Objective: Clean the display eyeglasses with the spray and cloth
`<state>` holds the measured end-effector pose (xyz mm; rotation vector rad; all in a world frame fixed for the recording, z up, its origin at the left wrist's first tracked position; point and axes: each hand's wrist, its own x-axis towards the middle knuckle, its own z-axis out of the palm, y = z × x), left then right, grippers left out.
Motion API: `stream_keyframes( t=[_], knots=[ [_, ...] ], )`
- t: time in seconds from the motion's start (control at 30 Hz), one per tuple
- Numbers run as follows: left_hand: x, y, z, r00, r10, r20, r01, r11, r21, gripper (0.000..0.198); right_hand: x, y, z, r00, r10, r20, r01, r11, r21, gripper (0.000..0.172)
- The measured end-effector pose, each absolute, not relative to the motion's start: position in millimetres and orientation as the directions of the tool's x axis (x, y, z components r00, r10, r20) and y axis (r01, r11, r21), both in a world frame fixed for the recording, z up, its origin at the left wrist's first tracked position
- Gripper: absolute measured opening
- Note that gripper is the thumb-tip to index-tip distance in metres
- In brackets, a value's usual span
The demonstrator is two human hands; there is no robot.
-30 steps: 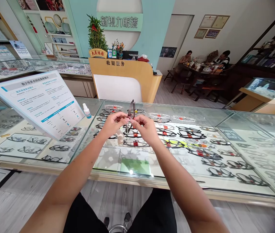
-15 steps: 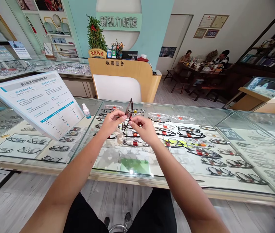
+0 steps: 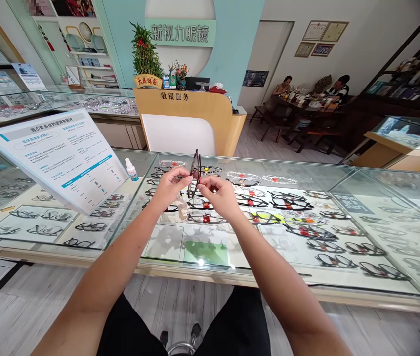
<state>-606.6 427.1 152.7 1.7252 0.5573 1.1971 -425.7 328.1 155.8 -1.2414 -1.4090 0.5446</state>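
Observation:
A dark pair of eyeglasses (image 3: pixel 195 170) is held up on edge above the glass counter, between my two hands. My left hand (image 3: pixel 171 187) is closed on its left side, with thumb and fingers pinched together. From the right, my right hand (image 3: pixel 218 194) pinches the frame near its lower middle. A crumpled beige cloth or tissue (image 3: pixel 182 207) hangs below my left hand; its upper part is hidden by the fingers. Below the hands, several rows of eyeglasses (image 3: pixel 291 201) with red tags lie under the glass.
A tilted printed sign (image 3: pixel 65 153) and a small white-and-blue bottle (image 3: pixel 132 170) stand on the glass counter (image 3: pixel 165 254) to the left. Beyond it is a wooden cashier desk (image 3: pixel 228 123). Two people sit at a table (image 3: pixel 299 104) at the back right.
The eyeglasses have turned slightly and now stand more upright and edge-on between my hands. Both hands keep nearly the same place and grip.

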Motion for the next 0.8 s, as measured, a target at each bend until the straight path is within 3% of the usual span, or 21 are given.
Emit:
stream_keyframes(
  t=[0.17, 0.33, 0.57, 0.67, 0.8],
  knots=[
    [-608, 427, 153, 0.398, 0.802, 0.446, -0.116, -0.439, 0.891, 0.044, -420, 327, 160, 0.245, 0.859, 0.449, 0.397, 0.333, -0.855, 0.02],
    [-610, 432, 150, 0.393, 0.833, 0.389, -0.12, -0.372, 0.92, 0.047, -408, 323, 166, 0.401, 0.819, 0.41, 0.475, 0.196, -0.858, 0.023],
    [-609, 437, 143, 0.45, 0.792, 0.412, -0.077, -0.426, 0.902, 0.042, -395, 323, 167, 0.514, 0.589, 0.623, 0.642, 0.217, -0.735, 0.026],
    [-606, 432, 142, 0.482, 0.793, 0.372, -0.093, -0.376, 0.922, 0.044, -399, 325, 162, 0.477, 0.532, 0.699, 0.693, 0.261, -0.672, 0.04],
    [-602, 426, 142, 0.482, 0.802, 0.352, -0.123, -0.336, 0.934, 0.05, -409, 328, 153, 0.264, 0.527, 0.808, 0.814, 0.327, -0.479, 0.062]
  ],
)
